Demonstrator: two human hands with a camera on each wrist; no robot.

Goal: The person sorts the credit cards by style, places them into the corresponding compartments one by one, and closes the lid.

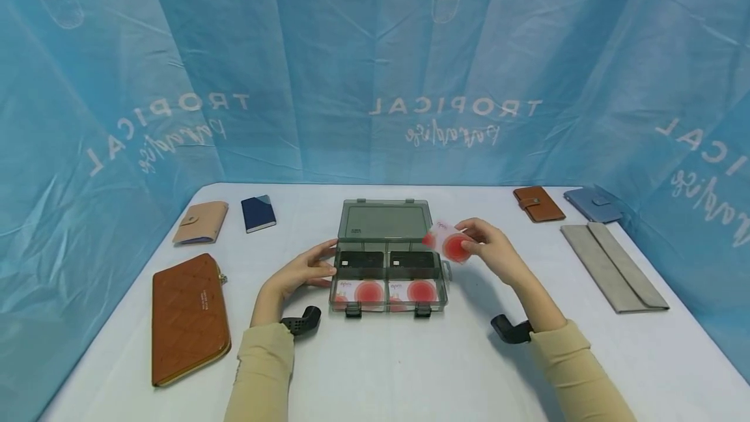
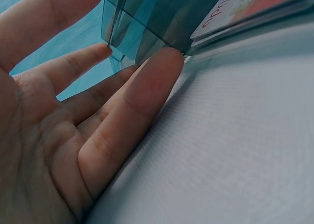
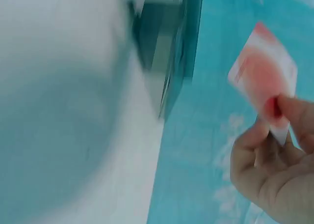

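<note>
A smoky see-through plastic box (image 1: 385,307) lies with its lid (image 1: 385,221) tipped back. Its two rear compartments hold black cards (image 1: 413,264); the two front ones hold white cards with a red circle (image 1: 361,292). My left hand (image 1: 300,273) rests at the box's left side, fingers spread and fairly straight, the fingertips right at the wall (image 2: 142,27). Up above the box's right rear corner, my right hand (image 1: 492,251) pinches a white card with a red circle (image 1: 448,243) between thumb and fingers. The right wrist view shows that card (image 3: 265,71) tilted and blurred.
Left on the white table lie a brown zip wallet (image 1: 190,318), a beige card holder (image 1: 201,222) and a dark blue booklet (image 1: 258,213). At right are a brown snap wallet (image 1: 539,204), a blue wallet (image 1: 593,204) and a long grey wallet (image 1: 614,268). A blue curtain (image 1: 375,70) stands behind.
</note>
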